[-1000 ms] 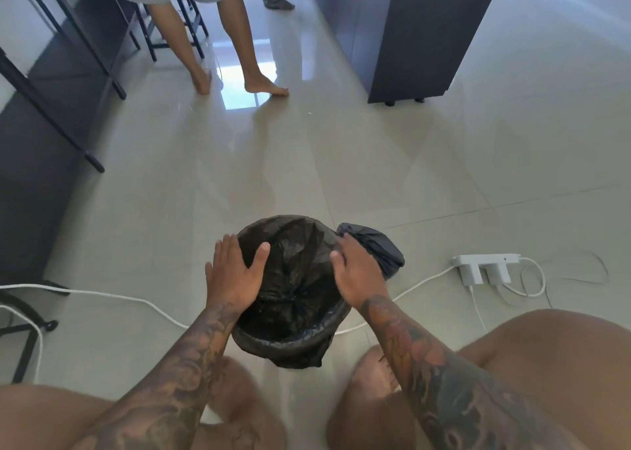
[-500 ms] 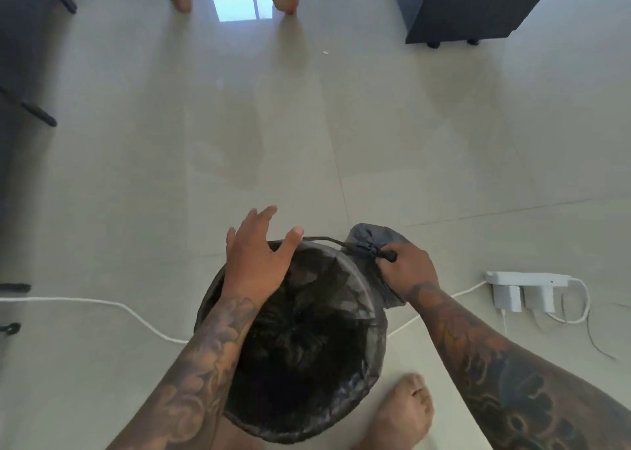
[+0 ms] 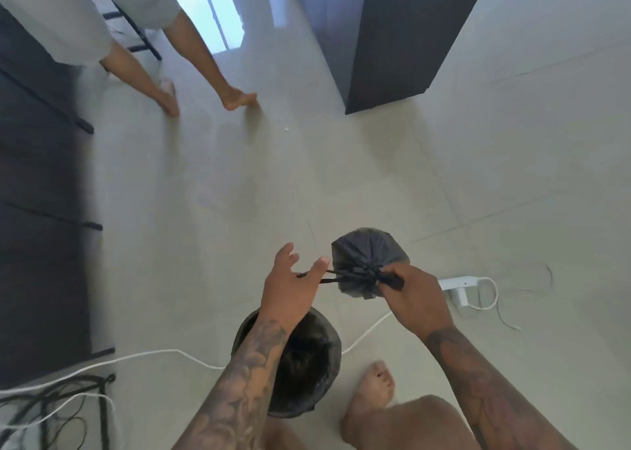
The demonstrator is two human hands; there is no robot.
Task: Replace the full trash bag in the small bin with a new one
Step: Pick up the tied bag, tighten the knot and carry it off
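The small dark bin (image 3: pixel 317 374) stands on the floor near the bottom centre, lined with a black bag; my left forearm hides part of its opening. Above and right of it hangs a small dark grey drawstring bag (image 3: pixel 367 256), bunched at its neck. My right hand (image 3: pixel 413 299) pinches that gathered neck. A black drawstring (image 3: pixel 333 276) runs from the neck leftward to my left hand (image 3: pixel 290 285), whose fingers are spread and straight, with the string hooked over the thumb.
A white power strip (image 3: pixel 457 284) with plugs and thin cables lies right of the bag. A white cable (image 3: pixel 153 354) crosses the floor left of the bin. Another person's bare legs (image 3: pixel 170 98) stand at the back left, beside a dark cabinet (image 3: pixel 392 57). My bare foot (image 3: pixel 372 391) is beside the bin.
My right hand has lifted the grey bag up off the bin's side. My left hand has left the bin's rim and risen with the drawstring. The view has pulled higher above the bin.
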